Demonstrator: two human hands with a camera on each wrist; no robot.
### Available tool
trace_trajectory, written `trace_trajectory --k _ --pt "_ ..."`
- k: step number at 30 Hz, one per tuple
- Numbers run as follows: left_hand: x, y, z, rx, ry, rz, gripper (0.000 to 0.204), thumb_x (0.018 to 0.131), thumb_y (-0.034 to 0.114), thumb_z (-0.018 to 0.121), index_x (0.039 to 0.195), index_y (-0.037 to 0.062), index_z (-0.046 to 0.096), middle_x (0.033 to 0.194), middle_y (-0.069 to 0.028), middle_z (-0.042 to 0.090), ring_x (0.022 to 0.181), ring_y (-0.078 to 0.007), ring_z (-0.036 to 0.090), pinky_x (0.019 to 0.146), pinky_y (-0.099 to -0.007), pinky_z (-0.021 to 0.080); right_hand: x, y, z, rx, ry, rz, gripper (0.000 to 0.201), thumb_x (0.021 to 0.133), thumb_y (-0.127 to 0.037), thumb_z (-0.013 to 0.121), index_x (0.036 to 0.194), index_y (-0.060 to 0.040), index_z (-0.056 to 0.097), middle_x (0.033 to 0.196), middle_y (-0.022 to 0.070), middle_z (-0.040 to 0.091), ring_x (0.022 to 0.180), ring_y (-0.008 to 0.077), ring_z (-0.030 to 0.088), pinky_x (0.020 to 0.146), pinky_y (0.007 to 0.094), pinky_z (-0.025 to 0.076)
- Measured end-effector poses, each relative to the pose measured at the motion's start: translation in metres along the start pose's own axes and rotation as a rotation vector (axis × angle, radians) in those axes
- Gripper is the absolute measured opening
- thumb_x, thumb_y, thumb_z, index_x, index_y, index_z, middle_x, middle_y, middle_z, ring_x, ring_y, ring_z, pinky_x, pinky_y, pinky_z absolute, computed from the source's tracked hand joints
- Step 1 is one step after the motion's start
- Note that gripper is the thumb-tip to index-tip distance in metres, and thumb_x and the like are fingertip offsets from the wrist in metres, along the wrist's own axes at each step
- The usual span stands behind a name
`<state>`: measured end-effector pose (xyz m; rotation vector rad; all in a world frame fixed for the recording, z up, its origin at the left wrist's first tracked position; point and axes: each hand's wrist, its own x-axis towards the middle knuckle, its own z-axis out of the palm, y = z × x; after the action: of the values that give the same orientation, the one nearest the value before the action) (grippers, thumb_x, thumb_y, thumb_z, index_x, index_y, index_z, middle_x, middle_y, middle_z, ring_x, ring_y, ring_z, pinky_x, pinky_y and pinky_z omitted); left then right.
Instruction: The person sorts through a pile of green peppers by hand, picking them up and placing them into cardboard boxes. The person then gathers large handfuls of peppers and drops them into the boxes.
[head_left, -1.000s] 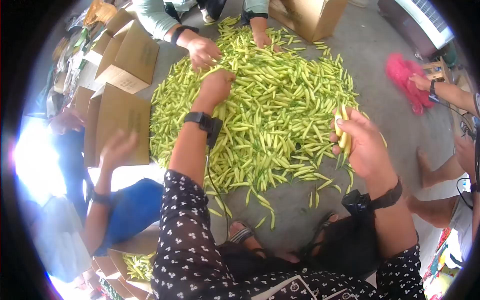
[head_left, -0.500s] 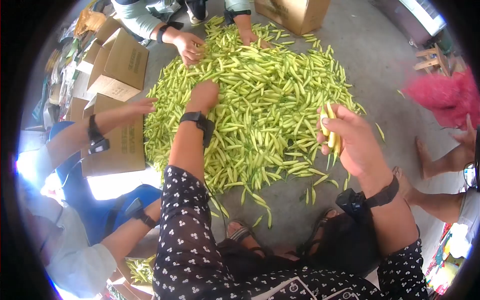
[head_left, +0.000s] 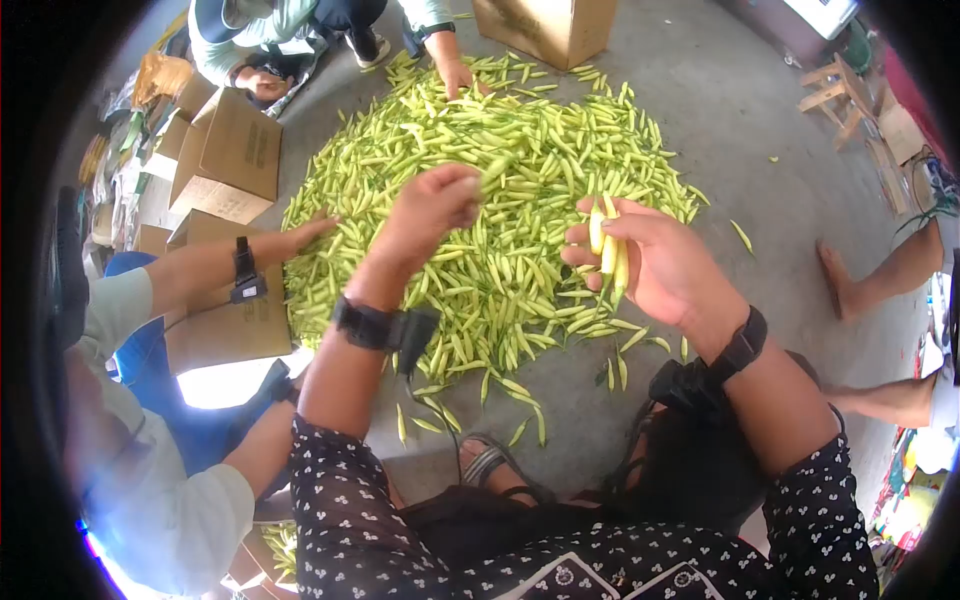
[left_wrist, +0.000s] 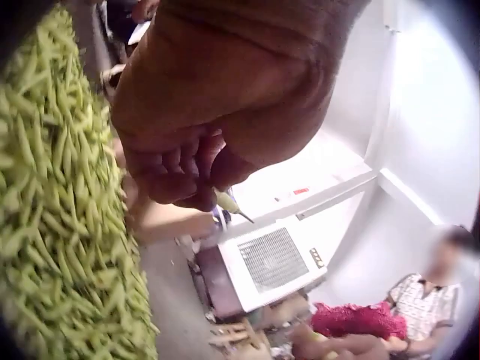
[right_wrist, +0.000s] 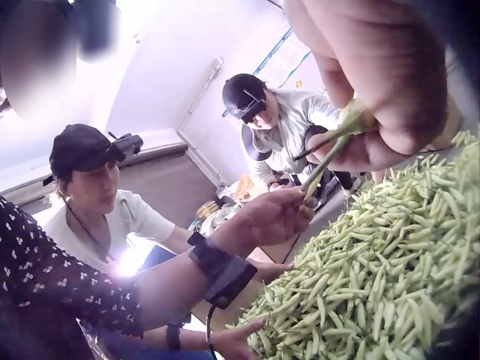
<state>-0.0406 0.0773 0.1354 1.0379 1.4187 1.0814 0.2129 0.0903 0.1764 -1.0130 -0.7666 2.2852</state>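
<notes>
A wide pile of pale yellow-green chili peppers [head_left: 500,300] covers the floor in front of me. My left hand [head_left: 425,215] is raised over the middle of it, pinching one pepper [left_wrist: 225,201] between thumb and fingers; the pepper's stem end shows in the left wrist view. Over the pile's right part, my right hand [head_left: 665,255] holds a few yellow peppers [head_left: 609,250] side by side under the thumb, lying across the fingers. Their stems [right_wrist: 326,161] point down in the right wrist view, where the left hand [right_wrist: 274,221] appears just beyond them.
Cardboard boxes [head_left: 228,155] stand left of the pile, another box [head_left: 548,28] behind it. One person's hand [head_left: 455,76] touches the far edge; a neighbour's hand [head_left: 312,232] reaches in from the left. A wooden stool [head_left: 840,95] is at the right, with loose peppers [head_left: 742,237] nearer.
My left hand has lifted from the pile with a pepper and moved right, closer to my right hand. The person opposite has drawn one hand back, and the left neighbour's hand has reached the pile.
</notes>
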Motion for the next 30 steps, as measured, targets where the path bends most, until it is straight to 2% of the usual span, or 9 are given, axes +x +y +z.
trace_trajectory --k 2,5,9,14,19,25,27,28,30 --pt "-0.006 0.0 0.02 -0.246 -0.159 -0.053 0.022 0.088 0.015 0.058 0.104 -0.0004 0.058 0.08 -0.0013 0.059 0.067 -0.0081 0.054 0.062 -0.0216 0.046 -0.002 0.001 0.002 0.027 -0.012 0.008 0.029 0.088 -0.008 0.044 0.116 -0.0031 0.044 0.101 0.0128 0.057 0.092 0.0252 0.061 0.067 0.0363 0.05" --pt "-0.011 0.002 0.034 -0.364 -0.262 -0.028 0.021 0.088 0.014 0.058 0.105 0.0004 0.058 0.082 -0.0017 0.06 0.069 -0.0083 0.055 0.064 -0.0216 0.046 -0.004 0.003 0.006 0.006 0.011 -0.002 0.031 0.088 -0.007 0.045 0.119 -0.0029 0.043 0.101 0.0125 0.058 0.094 0.0251 0.06 0.069 0.0372 0.05" --pt "-0.021 0.006 0.043 -0.333 -0.266 -0.035 0.017 0.09 0.01 0.056 0.105 0.0021 0.057 0.086 -0.0003 0.058 0.073 -0.0083 0.053 0.069 -0.0239 0.046 -0.004 0.004 0.006 -0.028 0.019 -0.007 0.03 0.089 -0.01 0.047 0.118 -0.003 0.044 0.101 0.012 0.057 0.094 0.0245 0.06 0.07 0.0378 0.05" --pt "-0.029 0.002 0.047 -0.327 -0.247 -0.014 0.02 0.087 0.012 0.059 0.104 0.0004 0.058 0.085 -0.0007 0.06 0.07 -0.0072 0.054 0.064 -0.0204 0.045 0.005 0.013 -0.001 0.046 -0.075 0.038 0.027 0.092 -0.023 0.051 0.112 -0.0048 0.05 0.1 0.0104 0.057 0.09 0.0223 0.059 0.07 0.0383 0.05" --pt "-0.033 0.006 0.05 -0.343 -0.266 0.022 0.022 0.087 0.013 0.059 0.104 -0.0009 0.058 0.086 -0.001 0.061 0.069 -0.0069 0.055 0.064 -0.0206 0.045 0.008 0.014 0.01 0.057 -0.06 0.063 0.027 0.094 -0.027 0.047 0.112 -0.0065 0.052 0.101 0.0089 0.058 0.092 0.0214 0.059 0.073 0.0387 0.049" --pt "-0.046 0.012 0.059 -0.062 -0.244 0.089 0.021 0.089 0.01 0.057 0.107 -0.0002 0.055 0.083 -0.0006 0.057 0.072 -0.009 0.056 0.064 -0.0226 0.044 0.03 0.022 0.012 0.103 -0.075 0.0 0.023 0.095 -0.027 0.046 0.108 -0.0087 0.051 0.096 0.0087 0.058 0.087 0.0214 0.059 0.072 0.0386 0.048" --pt "-0.047 0.008 0.06 -0.161 -0.106 0.012 0.027 0.088 0.013 0.059 0.111 -0.0005 0.053 0.083 -0.0019 0.056 0.072 -0.0087 0.056 0.064 -0.0217 0.044 0.031 0.023 0.015 0.142 -0.088 -0.014 0.023 0.095 -0.026 0.045 0.108 -0.0083 0.051 0.095 0.0088 0.059 0.086 0.0215 0.06 0.072 0.038 0.049" --pt "-0.046 0.002 0.06 -0.007 -0.11 0.062 0.041 0.084 0.01 0.062 0.119 -0.0012 0.045 0.092 -0.0046 0.056 0.075 -0.009 0.057 0.067 -0.0219 0.046 0.03 0.022 0.019 0.162 -0.044 -0.01 0.023 0.095 -0.025 0.045 0.107 -0.0074 0.051 0.096 0.0091 0.059 0.086 0.0219 0.06 0.072 0.0374 0.049" --pt "-0.051 -0.007 0.068 -0.003 -0.125 0.064 0.047 0.082 0.008 0.064 0.122 -0.0015 0.041 0.097 -0.0062 0.055 0.078 -0.01 0.059 0.068 -0.0226 0.047 0.026 0.022 0.022 0.183 0.004 -0.003 0.022 0.095 -0.024 0.045 0.107 -0.0065 0.051 0.097 0.0094 0.059 0.085 0.0223 0.06 0.072 0.0368 0.049"
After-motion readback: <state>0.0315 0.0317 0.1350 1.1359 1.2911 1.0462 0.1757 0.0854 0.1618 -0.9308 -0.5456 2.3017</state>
